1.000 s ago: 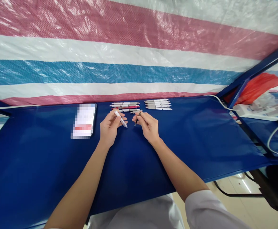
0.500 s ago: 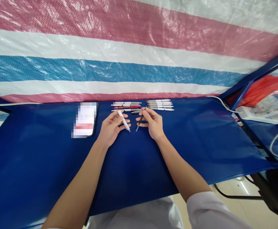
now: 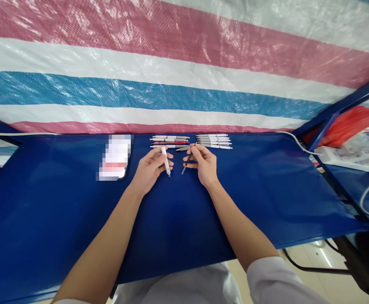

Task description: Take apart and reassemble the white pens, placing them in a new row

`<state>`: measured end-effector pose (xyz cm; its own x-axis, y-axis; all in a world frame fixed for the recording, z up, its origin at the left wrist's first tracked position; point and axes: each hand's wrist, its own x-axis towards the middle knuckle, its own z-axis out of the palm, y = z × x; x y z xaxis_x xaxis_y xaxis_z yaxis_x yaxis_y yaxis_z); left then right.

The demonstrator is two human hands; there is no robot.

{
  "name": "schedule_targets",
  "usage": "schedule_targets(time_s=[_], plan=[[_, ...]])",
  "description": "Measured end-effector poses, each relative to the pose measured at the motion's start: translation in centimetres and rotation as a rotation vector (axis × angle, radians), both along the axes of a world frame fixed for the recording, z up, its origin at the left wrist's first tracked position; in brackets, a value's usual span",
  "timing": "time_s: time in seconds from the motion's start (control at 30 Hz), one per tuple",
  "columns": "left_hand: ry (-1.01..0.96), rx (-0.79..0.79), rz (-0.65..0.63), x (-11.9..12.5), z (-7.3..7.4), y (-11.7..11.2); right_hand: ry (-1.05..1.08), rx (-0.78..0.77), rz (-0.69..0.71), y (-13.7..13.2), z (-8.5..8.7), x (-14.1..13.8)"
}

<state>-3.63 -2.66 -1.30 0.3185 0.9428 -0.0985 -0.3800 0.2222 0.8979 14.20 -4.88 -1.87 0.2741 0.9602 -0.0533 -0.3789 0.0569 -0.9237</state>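
My left hand (image 3: 149, 169) is closed round a white pen barrel (image 3: 165, 161), which points down and away from me. My right hand (image 3: 205, 162) pinches a thin dark pen refill (image 3: 187, 163), slanted with its tip toward the barrel. The two hands hover close together over the blue table (image 3: 266, 185). Just beyond them lie two small rows of pens: a left group (image 3: 169, 141) with white and red ones, and a right group (image 3: 213, 141) of white pens.
A blurred white card or packet (image 3: 115, 157) lies left of my hands. A striped tarpaulin (image 3: 171, 76) hangs behind the table. At the right are a red bag (image 3: 348, 122), a white power strip (image 3: 339, 154) and cables.
Both hands have shifted slightly away from me toward the pen rows. The barrel in my left hand has turned more upright, and the refill now sticks out further from my right fingers.
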Motion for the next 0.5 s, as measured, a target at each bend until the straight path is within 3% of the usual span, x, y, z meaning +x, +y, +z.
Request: schedule_targets(time_s=[0.17,0.33,0.5], plan=[[0.092,0.104,0.028,0.2,-0.3,-0.2,-0.044,0.032,-0.056,0.0,0.1,0.0],[0.397,0.399,0.157,0.5,-0.3,-1.1,0.008,0.031,-0.152,0.0,0.5,-0.3],[0.608,0.737,0.218,0.7,-0.1,-1.6,0.114,0.048,-0.263,0.0,2.1,-0.5]])
